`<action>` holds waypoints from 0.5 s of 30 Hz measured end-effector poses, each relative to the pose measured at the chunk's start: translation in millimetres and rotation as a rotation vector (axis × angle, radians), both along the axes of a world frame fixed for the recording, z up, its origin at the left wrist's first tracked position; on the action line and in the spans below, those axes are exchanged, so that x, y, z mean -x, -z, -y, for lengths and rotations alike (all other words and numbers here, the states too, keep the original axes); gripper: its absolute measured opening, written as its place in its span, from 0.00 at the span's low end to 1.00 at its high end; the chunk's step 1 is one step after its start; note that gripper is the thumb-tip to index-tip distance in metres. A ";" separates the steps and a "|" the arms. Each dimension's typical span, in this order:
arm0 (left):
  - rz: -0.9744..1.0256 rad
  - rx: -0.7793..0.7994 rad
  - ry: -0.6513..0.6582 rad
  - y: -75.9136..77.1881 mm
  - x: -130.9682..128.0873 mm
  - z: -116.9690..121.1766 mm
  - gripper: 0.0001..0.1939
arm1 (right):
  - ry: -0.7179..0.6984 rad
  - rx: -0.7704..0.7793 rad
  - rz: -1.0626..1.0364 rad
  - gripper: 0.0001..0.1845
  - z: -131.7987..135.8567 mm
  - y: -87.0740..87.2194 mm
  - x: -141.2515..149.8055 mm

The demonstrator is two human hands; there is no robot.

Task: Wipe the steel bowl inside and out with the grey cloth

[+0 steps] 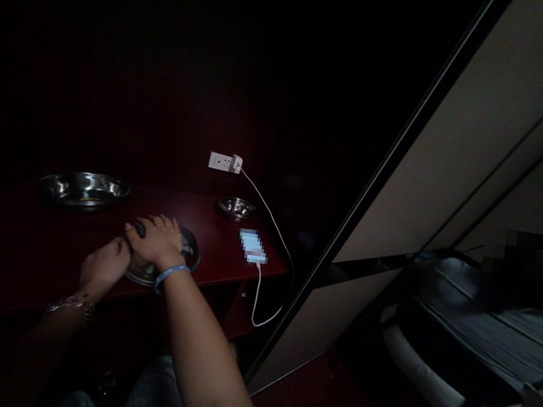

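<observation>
A round, shallow dish (141, 273) with a shiny rim lies at the front edge of the dark red table. My right hand (158, 238), a blue band at its wrist, rests over the dish with its fingers stretched out. Dark, patterned material (188, 244) shows in the dish beyond that hand. Closed at the left side of the rim is my left hand (105, 266), with a linked bracelet; its fingertips are hidden. A larger metal bowl (84, 192) stands behind and to the left, and a small metal bowl (236, 208) sits to the right.
A lit phone (252, 246) lies right of the dish. Its white cable (279, 221) loops past the table edge to a wall socket (219, 161). A partition (403, 202) rises on the right; beyond it a person in grey (492, 322) sits on a chair (443, 382).
</observation>
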State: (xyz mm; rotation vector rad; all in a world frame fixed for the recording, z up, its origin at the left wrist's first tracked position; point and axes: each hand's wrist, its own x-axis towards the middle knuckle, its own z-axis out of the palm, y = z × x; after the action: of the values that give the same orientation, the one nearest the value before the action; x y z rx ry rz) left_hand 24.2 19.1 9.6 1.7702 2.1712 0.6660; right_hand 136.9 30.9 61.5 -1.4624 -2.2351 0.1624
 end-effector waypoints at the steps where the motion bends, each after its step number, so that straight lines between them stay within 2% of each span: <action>1: 0.015 0.032 -0.012 -0.9 -0.3 0.7 0.27 | 0.000 -0.003 0.001 0.29 0.1 0.1 0.0; 15: 0.045 0.033 -0.007 -3.0 -0.3 1.8 0.27 | 0.010 0.010 0.020 0.27 1.3 -2.1 0.4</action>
State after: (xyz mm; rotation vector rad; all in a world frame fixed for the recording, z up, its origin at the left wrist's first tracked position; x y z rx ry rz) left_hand 24.4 17.2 12.6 1.7154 2.1474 0.6612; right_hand 136.4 29.5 63.6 -1.4869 -2.2454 0.1573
